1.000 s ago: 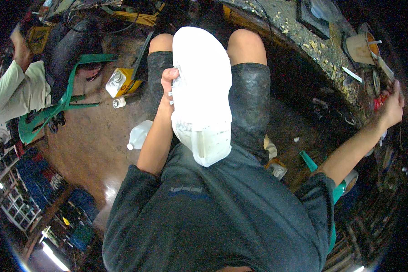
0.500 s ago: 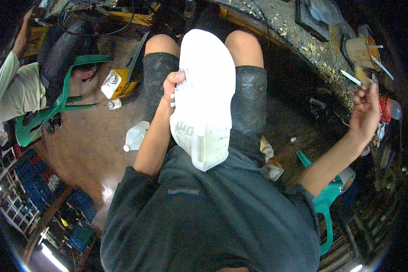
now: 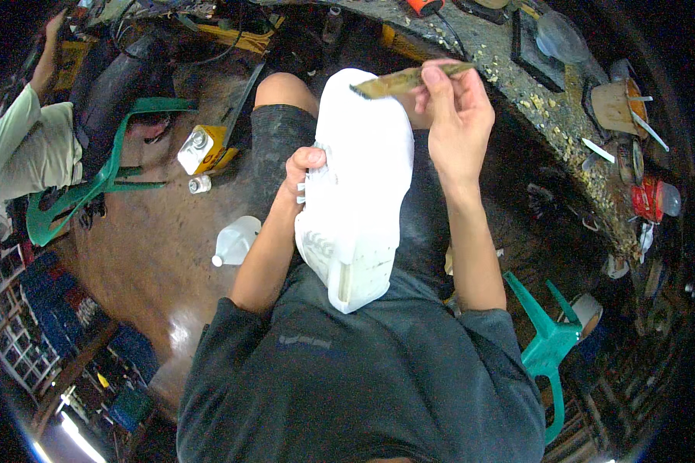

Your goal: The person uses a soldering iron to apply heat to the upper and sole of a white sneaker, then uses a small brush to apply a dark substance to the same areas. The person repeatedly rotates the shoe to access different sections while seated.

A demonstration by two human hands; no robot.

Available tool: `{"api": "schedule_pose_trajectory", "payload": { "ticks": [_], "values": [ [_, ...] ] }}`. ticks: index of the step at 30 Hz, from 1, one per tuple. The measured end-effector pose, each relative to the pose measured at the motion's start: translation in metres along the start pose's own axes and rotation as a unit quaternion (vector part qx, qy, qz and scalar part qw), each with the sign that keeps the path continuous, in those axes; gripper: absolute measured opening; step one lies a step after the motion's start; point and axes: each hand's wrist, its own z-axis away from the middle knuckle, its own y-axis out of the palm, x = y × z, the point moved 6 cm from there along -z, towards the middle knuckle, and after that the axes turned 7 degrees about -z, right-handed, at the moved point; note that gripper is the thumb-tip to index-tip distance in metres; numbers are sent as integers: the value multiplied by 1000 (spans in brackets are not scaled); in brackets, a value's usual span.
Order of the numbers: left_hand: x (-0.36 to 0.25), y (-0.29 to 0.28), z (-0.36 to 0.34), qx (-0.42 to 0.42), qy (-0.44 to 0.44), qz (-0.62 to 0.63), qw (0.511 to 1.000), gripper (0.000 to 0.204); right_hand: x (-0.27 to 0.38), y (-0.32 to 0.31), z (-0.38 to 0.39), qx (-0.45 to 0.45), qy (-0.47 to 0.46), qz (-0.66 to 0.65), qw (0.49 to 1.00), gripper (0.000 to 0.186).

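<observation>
Right hand [image 3: 459, 119]: when last seen half a second ago, out beside the bench [image 3: 552, 127]; now swung in above the knees, pinching a brush [image 3: 405, 81] between thumb and fingers.
Brush: carried across from near the pot [image 3: 614, 108] — with dark tip now over the far, rounded end of the shoe; cannot tell whether touching or just above.
White shoe [image 3: 367, 170]: held above dark shorts [image 3: 279, 135], apparently sole up, with near end close to the dark shirt [image 3: 355, 378]; a little lower in view than before.
Left hand [image 3: 301, 171]: clamped on the shoe's left edge as before, with thumb on top and other fingers mostly hidden.
Both hands: apart from each other, but now at the same shoe — steadying with one, bringing the tool with the other.
Jug [image 3: 238, 241]: on the floor, left of the left forearm.
</observation>
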Motion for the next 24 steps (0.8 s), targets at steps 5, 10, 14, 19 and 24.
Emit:
{"api": "schedule_pose_trajectory", "payload": {
  "ticks": [5, 10, 14, 19, 24],
  "values": [
    [-1, -18, 6, -36, 6, -24, 999, 96, -7, -3, -1, 23, -60, -10, 998, 13],
    [1, -18, 3, -3, -1, 19, 1000, 97, -7, -19, 48, 45, -59, 15, 997, 8],
    [0, -21, 3, -36, 20, -9, 999, 97, 2, -23, 79, 83, -108, -12, 991, 7],
    [2, -18, 1, -1, -15, 25, 1000, 96, -4, -22, 45, 8, -96, 18, 995, 6],
    [-1, -22, -1, -24, 24, -6, 999, 92, -5, -30, 65, 40, -125, 8, 991, 13]
  ]
}}
